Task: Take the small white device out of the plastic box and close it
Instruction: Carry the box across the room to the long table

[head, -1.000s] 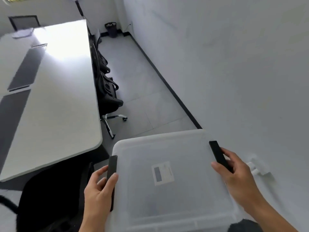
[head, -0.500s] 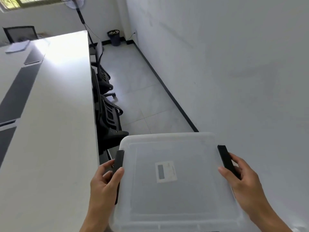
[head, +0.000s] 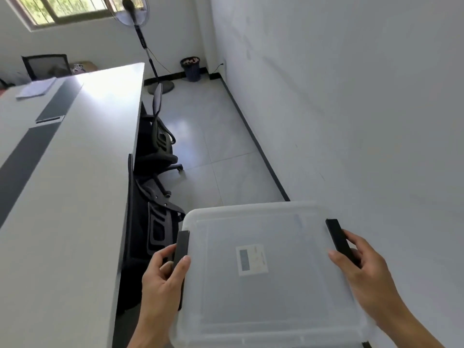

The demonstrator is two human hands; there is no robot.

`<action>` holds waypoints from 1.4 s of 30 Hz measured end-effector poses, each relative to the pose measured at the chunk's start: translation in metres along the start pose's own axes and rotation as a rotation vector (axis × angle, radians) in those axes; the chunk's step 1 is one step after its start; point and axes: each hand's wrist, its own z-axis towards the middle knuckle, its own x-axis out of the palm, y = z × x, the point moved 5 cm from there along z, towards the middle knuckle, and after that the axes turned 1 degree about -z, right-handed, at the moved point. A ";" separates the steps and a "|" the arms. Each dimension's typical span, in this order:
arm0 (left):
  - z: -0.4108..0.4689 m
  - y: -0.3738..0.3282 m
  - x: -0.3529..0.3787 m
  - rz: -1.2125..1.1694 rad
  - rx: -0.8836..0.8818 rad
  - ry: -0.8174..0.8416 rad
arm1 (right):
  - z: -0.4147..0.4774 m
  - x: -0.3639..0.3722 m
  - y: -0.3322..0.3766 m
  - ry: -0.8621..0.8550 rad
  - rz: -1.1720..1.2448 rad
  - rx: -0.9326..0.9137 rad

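A translucent plastic box (head: pixel 276 297) with its lid on fills the lower middle of the head view, held up in the air. A white label (head: pixel 251 259) sits on the lid. My left hand (head: pixel 163 277) grips the black latch (head: pixel 182 244) on the box's left side. My right hand (head: pixel 364 270) grips the black latch (head: pixel 337 237) on the right side. The small white device is not visible; the cloudy lid hides whatever is inside.
A long white table (head: pixel 70 197) runs along the left. Black office chairs (head: pixel 158 146) are tucked under its right edge. A white wall (head: pixel 351 109) is close on the right. A standing fan (head: pixel 135 13) and a dark bin (head: pixel 190 69) stand at the far end.
The view has tilted up and turned, showing more of the room's far end and the window. The box stays held by both hands at its latches, now beside the table's edge.
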 end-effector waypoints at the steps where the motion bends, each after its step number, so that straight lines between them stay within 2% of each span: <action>1: 0.017 -0.007 0.007 -0.006 -0.001 -0.019 | 0.023 0.004 0.014 0.025 -0.015 -0.014; 11: 0.235 -0.053 0.046 -0.056 -0.023 -0.125 | 0.250 0.098 0.093 0.110 -0.040 -0.027; 25: 0.576 -0.186 0.108 -0.017 -0.003 0.029 | 0.534 0.205 0.222 0.009 -0.021 0.005; 32: 0.739 -0.214 0.160 -0.046 -0.044 -0.066 | 0.720 0.255 0.269 0.082 -0.038 -0.005; 42: 0.933 -0.294 0.187 -0.113 -0.055 -0.265 | 0.952 0.349 0.388 0.240 -0.075 -0.041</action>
